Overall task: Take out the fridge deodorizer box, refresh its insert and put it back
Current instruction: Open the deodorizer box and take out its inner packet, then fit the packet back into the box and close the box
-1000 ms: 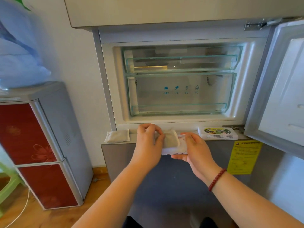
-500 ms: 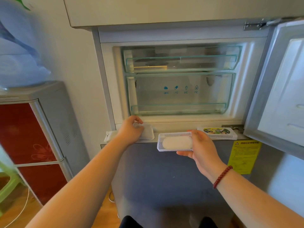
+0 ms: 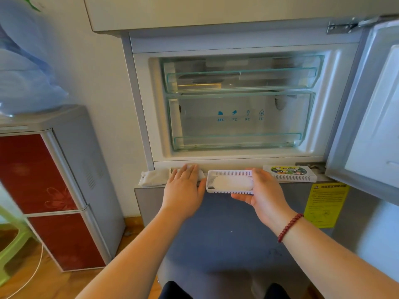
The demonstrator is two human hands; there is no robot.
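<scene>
My right hand (image 3: 266, 194) holds the white slotted deodorizer box tray (image 3: 230, 182) from its right end, open side up, just in front of the fridge ledge. Only its pale floor shows inside. My left hand (image 3: 183, 186) lies flat, fingers straight, on a beige insert pouch (image 3: 201, 174) that rests on the ledge and is mostly hidden under it. A second beige pouch (image 3: 154, 178) lies further left on the ledge. The box lid (image 3: 289, 172), with a colourful label, sits on the ledge at the right.
The open fridge compartment holds clear drawers (image 3: 237, 126). Its door (image 3: 371, 117) stands open at the right. A yellow warning sticker (image 3: 326, 203) is on the lower door. A red-fronted water dispenser cabinet (image 3: 54, 190) and a green stool (image 3: 8, 244) stand at the left.
My left hand pulled the pouch out of the tray, carried it left and laid it on the ledge, and now rests flat on it. The tray moved up closer to the ledge.
</scene>
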